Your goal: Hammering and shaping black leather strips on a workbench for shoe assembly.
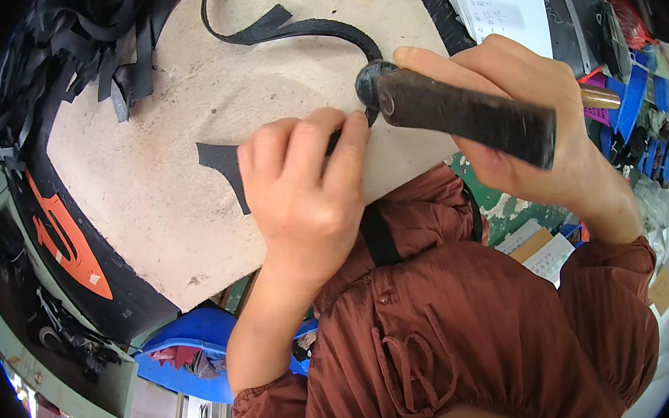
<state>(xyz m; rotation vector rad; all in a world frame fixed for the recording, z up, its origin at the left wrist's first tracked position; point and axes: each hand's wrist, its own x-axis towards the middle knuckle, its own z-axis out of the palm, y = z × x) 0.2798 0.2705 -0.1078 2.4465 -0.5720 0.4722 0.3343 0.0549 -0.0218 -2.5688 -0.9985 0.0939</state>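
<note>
My right hand (528, 104) is wrapped round a hammer (469, 113) with a dark metal head; its wooden handle end (600, 96) sticks out past the wrist side. The round face of the hammer is close over a black strip (335, 30), and I cannot tell if it touches. My left hand (305, 188) has its fingers curled and pressed down on a black cut piece (221, 161). That piece shows at the left of the fingers; the rest is hidden under them. From near the fingertips the strip curves away to the far side of a beige board (151, 201).
Many black strips (97, 39) lie heaped at the far left. An orange flat tool or template (71, 240) is on the dark surface beside an open green drawer (65, 312). Papers (503, 3) lie at the far right. A blue bin (187, 341) stands below the board.
</note>
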